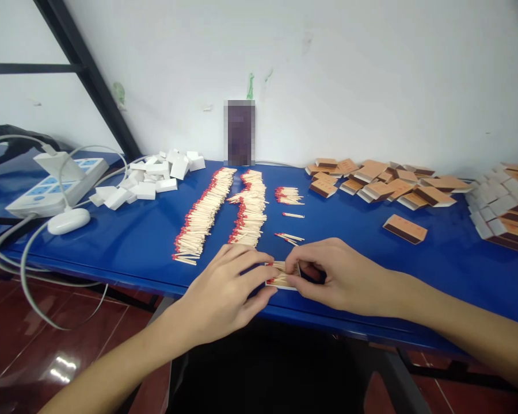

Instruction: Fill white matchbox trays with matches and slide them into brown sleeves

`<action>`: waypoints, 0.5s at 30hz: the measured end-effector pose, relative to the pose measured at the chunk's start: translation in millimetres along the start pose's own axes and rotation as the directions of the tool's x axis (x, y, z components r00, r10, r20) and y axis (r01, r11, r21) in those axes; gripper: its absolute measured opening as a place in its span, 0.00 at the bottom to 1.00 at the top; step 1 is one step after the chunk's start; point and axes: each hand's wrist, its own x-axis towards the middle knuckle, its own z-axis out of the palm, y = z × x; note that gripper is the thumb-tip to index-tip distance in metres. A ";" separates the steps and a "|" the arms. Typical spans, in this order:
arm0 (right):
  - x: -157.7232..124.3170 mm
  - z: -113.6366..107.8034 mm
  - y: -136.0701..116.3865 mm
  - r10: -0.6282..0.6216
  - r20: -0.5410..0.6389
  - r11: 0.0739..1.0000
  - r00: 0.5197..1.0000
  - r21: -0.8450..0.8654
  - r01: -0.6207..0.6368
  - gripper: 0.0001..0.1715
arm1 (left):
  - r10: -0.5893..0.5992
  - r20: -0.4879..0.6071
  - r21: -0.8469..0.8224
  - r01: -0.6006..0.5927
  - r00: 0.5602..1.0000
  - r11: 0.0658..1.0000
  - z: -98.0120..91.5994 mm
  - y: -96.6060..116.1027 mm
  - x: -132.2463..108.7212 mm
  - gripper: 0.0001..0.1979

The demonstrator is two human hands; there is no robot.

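Both my hands meet at the front edge of the blue table (pixel 129 241). My left hand (pixel 224 290) curls its thumb and fingers round the left end of a small white matchbox tray (pixel 280 277) filled with red-tipped matches. My right hand (pixel 341 276) pinches the tray's right end, where a dark sleeve seems to sit under the fingers. Two long rows of loose matches (pixel 205 215), (pixel 250 210) lie just beyond my hands, with a small bundle of matches (pixel 288 195) and a few stray ones (pixel 290 237) near them.
A heap of white inner trays (pixel 151 178) lies at the back left. Brown matchbox sleeves (pixel 380 184) are scattered at the back right, one sleeve (pixel 404 228) lying apart, and stacked boxes (pixel 507 210) sit at the far right. A power strip (pixel 56 181), adapter (pixel 69 220) and cables occupy the left end.
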 end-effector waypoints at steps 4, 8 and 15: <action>-1.4 -1.3 0.3 -0.021 -0.004 1.000 1.000 -0.009 0.021 0.10 | 0.005 -0.004 0.016 -0.005 1.000 1.000 0.6 -0.2 -0.6 0.07; -1.8 -1.3 0.0 -0.074 -0.029 0.997 0.997 -0.023 0.073 0.12 | 0.007 0.001 0.024 -0.007 1.000 1.000 0.6 -0.4 -1.2 0.07; -2.0 0.6 -1.0 -0.098 -0.044 0.994 0.994 -0.052 0.095 0.09 | 0.016 0.000 0.040 -0.016 1.000 0.999 0.3 0.4 0.0 0.09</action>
